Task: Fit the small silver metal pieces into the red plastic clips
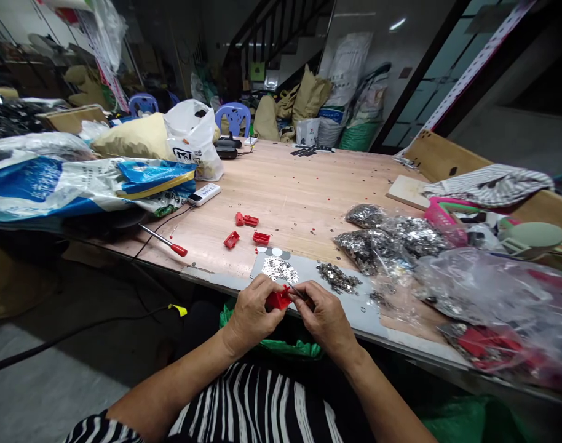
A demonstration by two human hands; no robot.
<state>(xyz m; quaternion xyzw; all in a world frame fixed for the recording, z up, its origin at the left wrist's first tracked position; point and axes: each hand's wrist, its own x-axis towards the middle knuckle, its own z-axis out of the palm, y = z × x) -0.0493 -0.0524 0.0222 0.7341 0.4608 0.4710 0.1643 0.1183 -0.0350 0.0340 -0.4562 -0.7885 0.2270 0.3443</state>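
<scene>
My left hand (256, 311) is closed on a small red plastic housing (278, 299) at the table's front edge. Fingers of my right hand (324, 317) pinch a thin dark tool (300, 294), perhaps tweezers, whose tip meets the red housing. Just beyond my hands lie a pile of flat, shiny silver pieces (280, 269) and a pile of darker small metal parts (339, 278), both on a grey sheet (308, 266). Further left on the table rest several more red housings (261, 238). What sits inside the held housing is too small to make out.
Clear bags of metal parts (371, 243) and a pink basket (442, 218) crowd the right side. A red-handled lever (178, 250) juts out at the left, near a white device (205, 194) and plastic sacks (45, 184). Below my hands hangs a green bag (294, 349).
</scene>
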